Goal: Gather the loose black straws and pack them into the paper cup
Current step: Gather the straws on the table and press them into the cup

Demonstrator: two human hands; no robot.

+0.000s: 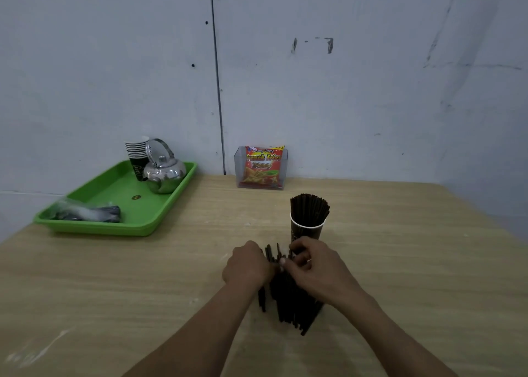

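Observation:
A dark paper cup with a white rim stands upright on the wooden table, with a bunch of black straws sticking out of its top. In front of it, a pile of loose black straws lies on the table. My left hand rests on the pile's left side with its fingers curled round some of the straws. My right hand is on the right side of the pile, just in front of the cup, pinching straws between thumb and fingers. The hands hide the middle of the pile.
A green tray at the back left holds a steel kettle, a stack of paper cups and a plastic bag of dark items. A clear box with a red snack packet stands by the wall.

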